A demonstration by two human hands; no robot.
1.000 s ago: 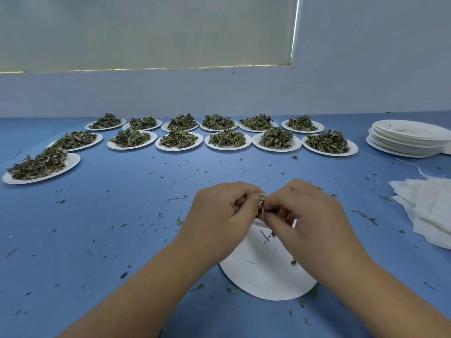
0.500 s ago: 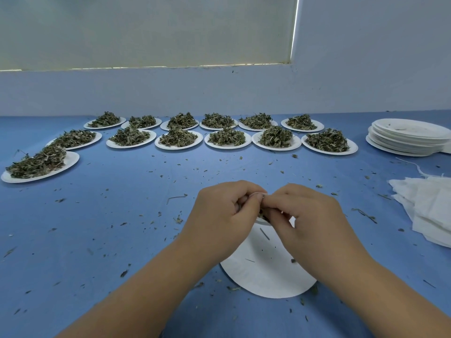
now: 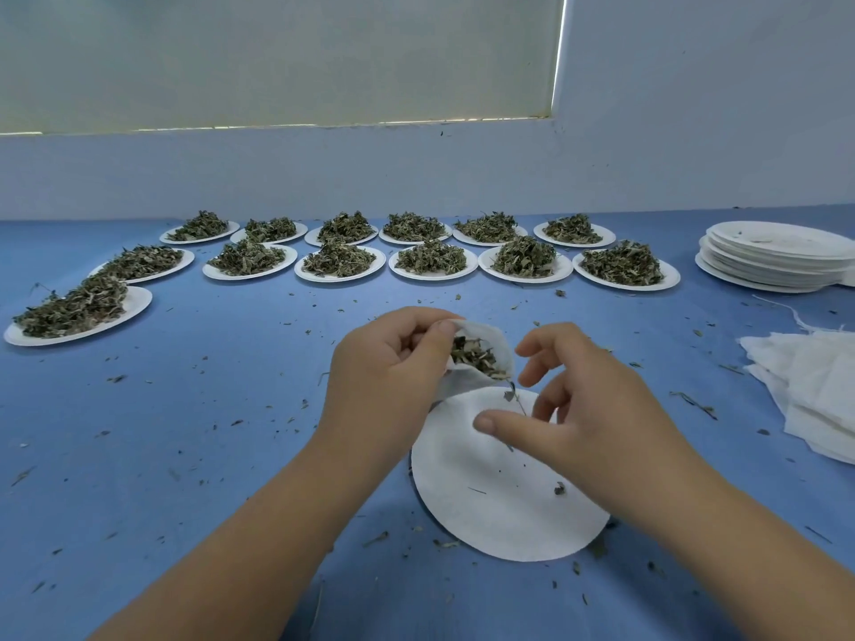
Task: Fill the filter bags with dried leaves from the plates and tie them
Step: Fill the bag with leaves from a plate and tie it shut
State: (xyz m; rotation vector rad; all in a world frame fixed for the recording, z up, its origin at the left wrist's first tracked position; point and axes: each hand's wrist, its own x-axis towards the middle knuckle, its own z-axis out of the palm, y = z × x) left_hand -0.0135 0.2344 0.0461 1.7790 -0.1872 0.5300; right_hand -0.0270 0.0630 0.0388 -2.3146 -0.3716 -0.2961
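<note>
Holds the filter bag (image 3: 490, 337) in the left hand (image 3: 393, 367), fingers and thumb curled round its near edge, with the mouth open and tipped toward the right. Shows dried leaves (image 3: 476, 358) packed inside the mouth and one sprig (image 3: 514, 396) dangling from the lower lip. Poises the right hand (image 3: 587, 409) just beside the mouth with fingers spread and loosely bent, gripping nothing. Works above the far rim of a nearly bare white plate (image 3: 486, 501) on the blue table (image 3: 185, 432). Faces rows of heaped plates (image 3: 432, 276) along the far side, a stack of empty plates (image 3: 777, 270) far right, spare bags (image 3: 819, 390) nearer right, and crumbs everywhere
</note>
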